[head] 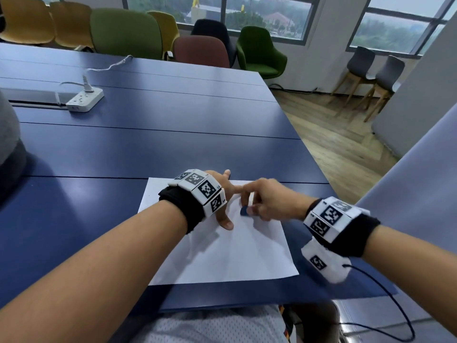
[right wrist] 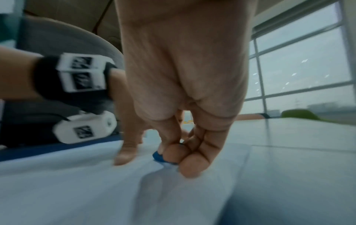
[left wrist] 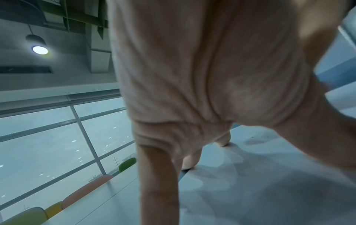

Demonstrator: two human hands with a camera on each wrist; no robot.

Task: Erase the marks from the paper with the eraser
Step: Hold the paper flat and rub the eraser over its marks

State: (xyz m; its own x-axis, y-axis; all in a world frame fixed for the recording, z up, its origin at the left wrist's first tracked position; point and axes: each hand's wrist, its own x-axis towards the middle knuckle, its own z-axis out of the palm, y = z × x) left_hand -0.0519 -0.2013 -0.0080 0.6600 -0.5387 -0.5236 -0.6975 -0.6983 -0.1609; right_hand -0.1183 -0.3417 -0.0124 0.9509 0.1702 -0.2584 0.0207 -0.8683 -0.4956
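A white sheet of paper (head: pixel 222 253) lies on the blue table (head: pixel 148 144) right in front of me. My left hand (head: pixel 223 194) presses flat on the sheet's upper part, fingers spread and straight, with the thumb (head: pixel 226 222) pointing back toward me. Beside it, my right hand (head: pixel 257 206) pinches a small blue eraser (head: pixel 244 211) and holds its tip against the paper. The right wrist view shows the eraser (right wrist: pixel 161 156) between curled fingertips, touching the paper (right wrist: pixel 96 190). A few faint specks (left wrist: pixel 252 137) sit on the sheet near my left fingers.
A white power strip (head: pixel 84 100) with a plugged cable lies at the table's far left. Several coloured chairs (head: pixel 126 33) line the far side. The table's right edge (head: pixel 319 169) drops to a wooden floor. Another person's grey sleeve (head: pixel 7 134) shows at the left.
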